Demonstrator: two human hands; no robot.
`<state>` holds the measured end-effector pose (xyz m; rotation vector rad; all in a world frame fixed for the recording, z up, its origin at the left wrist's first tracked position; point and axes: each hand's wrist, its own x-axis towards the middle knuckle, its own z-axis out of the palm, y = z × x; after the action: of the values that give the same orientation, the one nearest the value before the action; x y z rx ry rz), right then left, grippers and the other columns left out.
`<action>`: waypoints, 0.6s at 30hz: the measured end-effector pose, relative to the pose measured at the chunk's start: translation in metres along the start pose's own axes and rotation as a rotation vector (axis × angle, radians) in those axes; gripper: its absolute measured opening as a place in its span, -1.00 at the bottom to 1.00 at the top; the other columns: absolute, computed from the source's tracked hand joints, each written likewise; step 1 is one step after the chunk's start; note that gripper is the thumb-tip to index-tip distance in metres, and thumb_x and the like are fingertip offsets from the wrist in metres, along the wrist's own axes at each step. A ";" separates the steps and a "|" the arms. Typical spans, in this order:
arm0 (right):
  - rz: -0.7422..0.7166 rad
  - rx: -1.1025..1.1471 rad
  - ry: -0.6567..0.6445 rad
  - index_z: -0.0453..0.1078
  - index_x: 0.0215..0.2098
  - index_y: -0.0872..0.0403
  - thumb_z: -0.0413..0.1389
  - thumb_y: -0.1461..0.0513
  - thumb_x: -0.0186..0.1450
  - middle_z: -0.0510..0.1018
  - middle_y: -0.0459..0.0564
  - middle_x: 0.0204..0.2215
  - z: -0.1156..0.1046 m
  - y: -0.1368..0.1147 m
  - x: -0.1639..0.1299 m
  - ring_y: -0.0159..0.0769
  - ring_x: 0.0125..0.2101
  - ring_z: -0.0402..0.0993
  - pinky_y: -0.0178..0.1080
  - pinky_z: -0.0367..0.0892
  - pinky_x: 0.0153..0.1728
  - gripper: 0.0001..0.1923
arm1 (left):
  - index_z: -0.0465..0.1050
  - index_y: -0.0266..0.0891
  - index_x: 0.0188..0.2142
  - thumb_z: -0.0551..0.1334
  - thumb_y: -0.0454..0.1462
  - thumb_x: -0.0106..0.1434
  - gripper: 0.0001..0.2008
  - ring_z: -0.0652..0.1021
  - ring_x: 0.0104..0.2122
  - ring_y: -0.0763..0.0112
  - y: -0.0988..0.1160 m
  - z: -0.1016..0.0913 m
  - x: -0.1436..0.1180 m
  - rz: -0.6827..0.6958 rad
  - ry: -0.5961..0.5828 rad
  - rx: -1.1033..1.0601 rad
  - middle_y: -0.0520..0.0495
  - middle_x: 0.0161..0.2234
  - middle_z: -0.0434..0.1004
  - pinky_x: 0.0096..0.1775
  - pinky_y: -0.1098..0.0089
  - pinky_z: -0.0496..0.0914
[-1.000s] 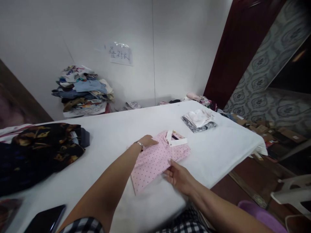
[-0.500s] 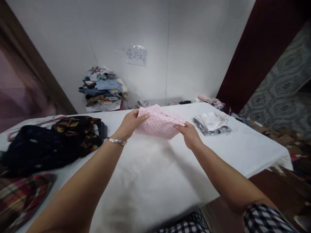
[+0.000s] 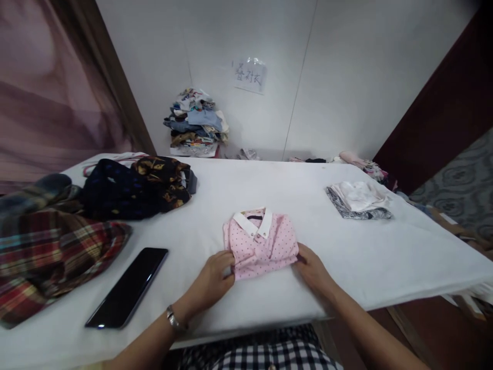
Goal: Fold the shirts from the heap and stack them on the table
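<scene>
Both hands (image 3: pixel 262 275) pinch the folded pink shirt's (image 3: pixel 262 241) near edge.

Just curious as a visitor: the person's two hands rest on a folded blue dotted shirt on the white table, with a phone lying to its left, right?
Not quite: the head view shows the folded shirt is pink with dots, not blue. Left hand, right hand, white table and phone are as you say.

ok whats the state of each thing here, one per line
pink dotted shirt: folded, collar up, flat on table
left hand: touching shirt's left edge
right hand: touching shirt's right edge
phone: screen dark, lying flat
plaid shirt: unfolded, crumpled
folded stack: folded
</scene>
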<state>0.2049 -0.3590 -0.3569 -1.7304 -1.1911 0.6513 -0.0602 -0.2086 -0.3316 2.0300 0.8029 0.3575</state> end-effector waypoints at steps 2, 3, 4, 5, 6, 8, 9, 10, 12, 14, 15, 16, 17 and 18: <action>0.114 0.176 0.029 0.43 0.13 -0.01 0.10 0.26 0.12 0.52 0.03 0.09 -0.010 -0.004 0.006 -0.09 0.11 0.41 -0.02 0.27 0.14 -0.43 | 0.55 -0.07 -0.21 0.27 -0.19 0.05 -0.73 0.55 -0.13 0.08 0.004 -0.007 0.004 -0.114 0.033 -0.132 -0.08 -0.28 0.62 -0.08 0.17 0.44; 0.196 0.253 0.058 0.37 0.20 0.01 0.13 0.22 0.14 0.53 0.06 0.08 -0.015 -0.006 0.011 -0.08 0.09 0.43 -0.03 0.31 0.11 -0.38 | 0.53 -0.09 -0.12 0.26 -0.16 0.06 -0.65 0.56 -0.14 0.10 0.006 -0.009 0.009 -0.179 0.050 -0.195 -0.07 -0.26 0.62 -0.11 0.18 0.45; 0.277 0.307 0.087 0.31 0.24 0.04 0.15 0.17 0.16 0.54 0.09 0.06 -0.018 -0.009 0.017 -0.07 0.05 0.47 -0.03 0.35 0.06 -0.34 | 0.51 -0.12 -0.07 0.25 -0.11 0.09 -0.61 0.56 -0.16 0.12 0.008 -0.011 0.014 -0.238 0.061 -0.245 -0.07 -0.25 0.63 -0.16 0.20 0.46; 0.342 0.335 0.110 0.27 0.27 0.05 0.17 0.12 0.17 0.55 0.12 0.03 -0.019 -0.011 0.025 -0.07 0.00 0.50 -0.04 0.38 0.02 -0.31 | 0.49 -0.15 -0.06 0.22 -0.06 0.13 -0.58 0.57 -0.19 0.14 0.009 -0.011 0.021 -0.285 0.070 -0.282 -0.08 -0.25 0.63 -0.20 0.23 0.46; 0.386 0.337 0.127 0.24 0.29 0.07 0.18 0.09 0.18 0.57 0.14 0.00 -0.018 -0.014 0.032 -0.08 -0.05 0.53 -0.06 0.41 -0.03 -0.28 | 0.49 -0.19 -0.08 0.20 -0.01 0.16 -0.57 0.57 -0.21 0.16 0.010 -0.010 0.027 -0.316 0.076 -0.307 -0.10 -0.25 0.63 -0.23 0.25 0.46; 0.392 0.283 0.141 0.25 0.27 0.10 0.21 0.08 0.17 0.61 0.13 -0.10 -0.011 -0.017 0.046 -0.11 -0.15 0.56 -0.09 0.44 -0.11 -0.27 | 0.50 -0.24 -0.18 0.19 0.03 0.17 -0.58 0.58 -0.23 0.16 0.013 -0.004 0.038 -0.333 0.111 -0.329 -0.13 -0.24 0.64 -0.26 0.26 0.45; 0.358 0.252 0.149 0.28 0.25 0.11 0.21 0.10 0.15 0.62 0.11 -0.14 -0.006 -0.018 0.052 -0.12 -0.17 0.56 -0.10 0.44 -0.13 -0.29 | 0.50 -0.25 -0.21 0.21 0.01 0.16 -0.61 0.58 -0.22 0.15 0.014 0.000 0.041 -0.329 0.147 -0.331 -0.14 -0.23 0.64 -0.25 0.26 0.45; 0.303 0.228 0.158 0.31 0.22 0.12 0.20 0.12 0.15 0.62 0.08 -0.15 0.000 -0.018 0.056 -0.14 -0.18 0.56 -0.11 0.44 -0.13 -0.32 | 0.50 -0.25 -0.21 0.23 -0.02 0.15 -0.63 0.59 -0.21 0.15 0.015 0.005 0.043 -0.320 0.190 -0.322 -0.15 -0.22 0.64 -0.23 0.26 0.45; 0.182 0.187 0.173 0.34 0.19 0.11 0.16 0.14 0.15 0.61 0.05 -0.11 0.009 -0.015 0.060 -0.15 -0.14 0.53 -0.11 0.42 -0.08 -0.38 | 0.49 -0.24 -0.18 0.25 -0.08 0.14 -0.67 0.59 -0.19 0.15 0.016 0.013 0.042 -0.287 0.263 -0.274 -0.13 -0.20 0.64 -0.20 0.27 0.45; 0.106 0.106 0.141 0.36 0.17 0.10 0.13 0.17 0.17 0.57 0.06 -0.01 0.013 -0.010 0.060 -0.15 -0.06 0.49 -0.09 0.36 0.01 -0.42 | 0.48 -0.24 -0.16 0.24 -0.11 0.15 -0.68 0.59 -0.20 0.15 0.015 0.019 0.035 -0.269 0.280 -0.195 -0.12 -0.21 0.64 -0.20 0.26 0.44; 0.096 0.041 0.109 0.36 0.16 0.09 0.12 0.19 0.17 0.55 0.06 0.02 0.013 -0.007 0.059 -0.15 -0.03 0.47 -0.08 0.33 0.05 -0.43 | 0.48 -0.24 -0.18 0.23 -0.12 0.15 -0.69 0.59 -0.21 0.14 0.013 0.020 0.031 -0.273 0.267 -0.145 -0.13 -0.22 0.64 -0.20 0.25 0.44; 0.099 -0.034 0.076 0.36 0.17 0.08 0.11 0.20 0.18 0.54 0.07 0.04 0.012 -0.004 0.057 -0.13 -0.01 0.46 -0.06 0.31 0.07 -0.44 | 0.47 -0.25 -0.19 0.23 -0.12 0.15 -0.70 0.59 -0.22 0.12 0.012 0.021 0.026 -0.282 0.247 -0.092 -0.15 -0.22 0.64 -0.21 0.25 0.43; 0.103 -0.106 0.045 0.35 0.17 0.07 0.11 0.20 0.19 0.54 0.07 0.04 0.010 -0.003 0.055 -0.12 -0.01 0.46 -0.04 0.30 0.07 -0.44 | 0.47 -0.25 -0.20 0.23 -0.12 0.15 -0.71 0.59 -0.22 0.11 0.010 0.021 0.022 -0.296 0.225 -0.037 -0.17 -0.22 0.63 -0.22 0.24 0.42; 0.100 -0.166 0.025 0.34 0.19 0.04 0.10 0.19 0.21 0.54 0.06 0.04 0.007 -0.001 0.053 -0.11 -0.02 0.46 -0.03 0.30 0.06 -0.44 | 0.47 -0.26 -0.20 0.22 -0.11 0.15 -0.70 0.59 -0.23 0.10 0.008 0.021 0.019 -0.308 0.204 0.012 -0.19 -0.22 0.63 -0.23 0.24 0.42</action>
<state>0.2197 -0.3072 -0.3553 -1.9415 -1.1744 0.6024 -0.0318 -0.2126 -0.3373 1.8630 1.2271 0.3865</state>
